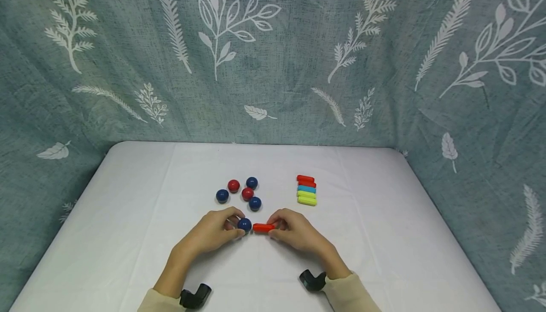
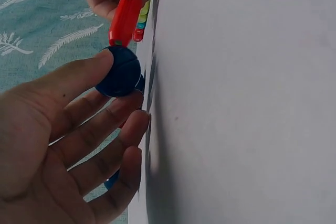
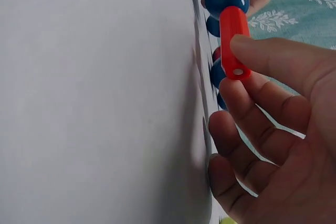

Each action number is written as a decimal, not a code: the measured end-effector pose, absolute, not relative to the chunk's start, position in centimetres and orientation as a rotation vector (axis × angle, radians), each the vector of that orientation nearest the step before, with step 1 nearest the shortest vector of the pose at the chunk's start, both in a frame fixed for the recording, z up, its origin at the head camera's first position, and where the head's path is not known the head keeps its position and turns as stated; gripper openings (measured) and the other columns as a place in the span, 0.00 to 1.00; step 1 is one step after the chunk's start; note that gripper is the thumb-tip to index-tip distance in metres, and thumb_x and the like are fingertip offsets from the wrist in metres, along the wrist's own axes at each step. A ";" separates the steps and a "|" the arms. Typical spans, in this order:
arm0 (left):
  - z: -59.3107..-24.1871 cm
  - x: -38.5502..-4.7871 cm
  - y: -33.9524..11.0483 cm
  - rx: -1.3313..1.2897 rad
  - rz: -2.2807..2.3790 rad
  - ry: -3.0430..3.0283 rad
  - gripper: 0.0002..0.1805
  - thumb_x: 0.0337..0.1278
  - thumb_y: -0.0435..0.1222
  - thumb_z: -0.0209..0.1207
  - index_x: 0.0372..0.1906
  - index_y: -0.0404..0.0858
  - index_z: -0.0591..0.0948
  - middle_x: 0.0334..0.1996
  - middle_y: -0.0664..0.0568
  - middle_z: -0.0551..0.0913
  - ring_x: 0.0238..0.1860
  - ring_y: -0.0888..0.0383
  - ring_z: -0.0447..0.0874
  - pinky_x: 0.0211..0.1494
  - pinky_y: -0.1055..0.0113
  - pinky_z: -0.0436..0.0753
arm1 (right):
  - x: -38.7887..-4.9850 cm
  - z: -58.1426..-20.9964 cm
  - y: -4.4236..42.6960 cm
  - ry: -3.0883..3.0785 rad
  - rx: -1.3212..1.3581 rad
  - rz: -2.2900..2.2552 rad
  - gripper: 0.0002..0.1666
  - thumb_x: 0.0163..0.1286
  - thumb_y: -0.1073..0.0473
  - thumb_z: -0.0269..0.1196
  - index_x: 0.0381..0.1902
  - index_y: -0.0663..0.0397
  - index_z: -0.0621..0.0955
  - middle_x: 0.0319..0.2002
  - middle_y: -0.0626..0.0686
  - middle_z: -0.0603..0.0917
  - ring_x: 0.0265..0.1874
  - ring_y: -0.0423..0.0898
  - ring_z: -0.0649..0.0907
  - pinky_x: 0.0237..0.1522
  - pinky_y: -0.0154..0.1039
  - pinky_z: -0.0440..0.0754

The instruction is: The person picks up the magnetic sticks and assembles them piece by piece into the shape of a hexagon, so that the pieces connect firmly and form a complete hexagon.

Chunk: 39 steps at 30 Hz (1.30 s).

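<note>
Between thumb and fingers of my left hand I pinch a dark blue ball. My right hand grips a red rod near one end, thumb on one side and fingers on the other. The rod's free end points at the ball and lies against it or very close; whether they touch I cannot tell. A pale round spot shows on the rod's near end face in the right wrist view. Both hands are low over the white table, in front of the other balls and rods.
Beyond the left hand is a loose group of blue balls and red balls. Several rods lie side by side farther right: red, blue and yellow-green. A patterned curtain hangs behind the white table.
</note>
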State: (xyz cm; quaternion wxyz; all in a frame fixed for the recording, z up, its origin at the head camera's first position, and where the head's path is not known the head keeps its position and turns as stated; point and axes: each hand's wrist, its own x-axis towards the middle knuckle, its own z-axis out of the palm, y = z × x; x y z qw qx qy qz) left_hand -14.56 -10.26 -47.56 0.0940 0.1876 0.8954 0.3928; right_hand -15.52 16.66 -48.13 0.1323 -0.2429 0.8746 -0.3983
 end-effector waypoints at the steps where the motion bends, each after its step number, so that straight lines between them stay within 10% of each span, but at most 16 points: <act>1: -47.5 -14.5 -10.3 0.561 1.166 2.652 0.16 0.57 0.40 0.71 0.50 0.46 0.83 0.39 0.58 0.86 0.38 0.62 0.81 0.43 0.59 0.81 | -15.5 -48.1 16.5 2.536 -0.710 -1.153 0.11 0.67 0.59 0.69 0.46 0.48 0.82 0.34 0.42 0.79 0.32 0.41 0.77 0.35 0.36 0.76; 39: -47.8 -14.5 -9.9 0.640 1.044 2.702 0.16 0.53 0.41 0.73 0.48 0.45 0.85 0.38 0.59 0.81 0.37 0.59 0.75 0.44 0.56 0.77 | -15.1 -48.6 14.8 2.552 -0.755 -1.161 0.10 0.68 0.57 0.69 0.45 0.48 0.83 0.33 0.41 0.78 0.30 0.40 0.76 0.32 0.35 0.74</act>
